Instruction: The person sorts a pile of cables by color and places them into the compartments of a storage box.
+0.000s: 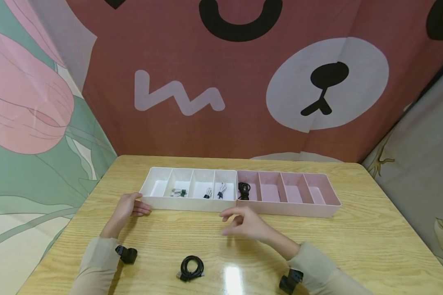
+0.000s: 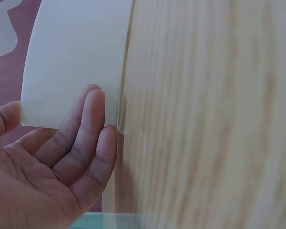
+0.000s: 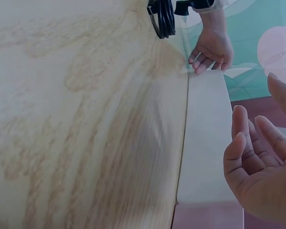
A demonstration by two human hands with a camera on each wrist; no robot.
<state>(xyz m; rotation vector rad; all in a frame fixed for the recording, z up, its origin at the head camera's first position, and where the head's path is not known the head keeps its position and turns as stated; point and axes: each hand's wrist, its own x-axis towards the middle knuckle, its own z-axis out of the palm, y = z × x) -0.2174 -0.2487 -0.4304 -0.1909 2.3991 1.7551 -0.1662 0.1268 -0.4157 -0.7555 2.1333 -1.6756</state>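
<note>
A white divided box stands end to end with a pink divided box. At the white box's left end my left hand touches the corner, thumb at the rim and fingers extended along the wall. My right hand, fingers loosely bent and holding nothing, hovers in front of where the boxes meet. Small white cables lie in three compartments of the white box. A bundled black cable sits in the pink box's leftmost compartment. Nearer me, a coiled black cable lies on the table.
The wooden table bears both boxes near its back edge. Behind it hangs a printed red-brown cloth, with patterned cloths at both sides. Small black devices are strapped at both wrists.
</note>
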